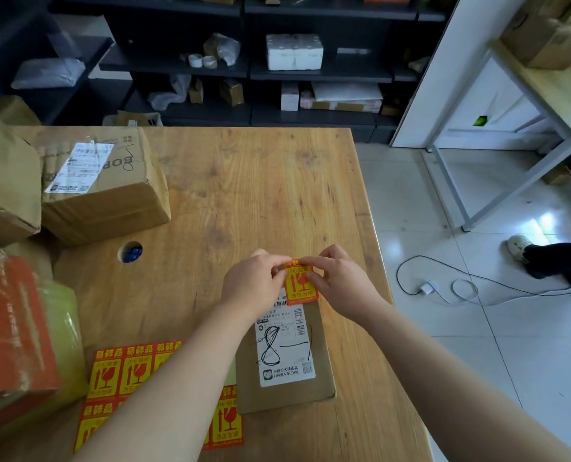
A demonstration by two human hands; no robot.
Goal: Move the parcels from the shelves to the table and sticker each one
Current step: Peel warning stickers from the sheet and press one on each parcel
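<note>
1. Pinching the sticker (pixel 300 283) took both hands. L hand (pixel 254 281) had fingers curled onto its left edge; R hand (pixel 337 281) had thumb + fingertips on its top right corner. Both gripped it, neither was slack.
2. Sticker sat at frame centre, over the far end of the parcel (pixel 285 395), its lower edge overlapping the white label (pixel 287 345). Couldn't tell if it had touched down yet.
3. Parcel lay flat on the table (pixel 260 195), lower centre of frame, long side running away from the person.
4. To do it well, prob.: land one edge first, keep it square to the parcel, stay off the barcodes, then smooth outward so no bubbles or creases.
5. Looks: sticker was small, w/ red border, yellow panel, red arrows + broken-glass mark. Parcel was plain brown card, w/ black scrawl across the label.
6. Sheet (pixel 120 371) of matching stickers lay lower left, partly under the L forearm. A box (pixel 104 191) sat upper left; shelves (pixel 210 65) along the top held more goods, so likely more to do.
</note>
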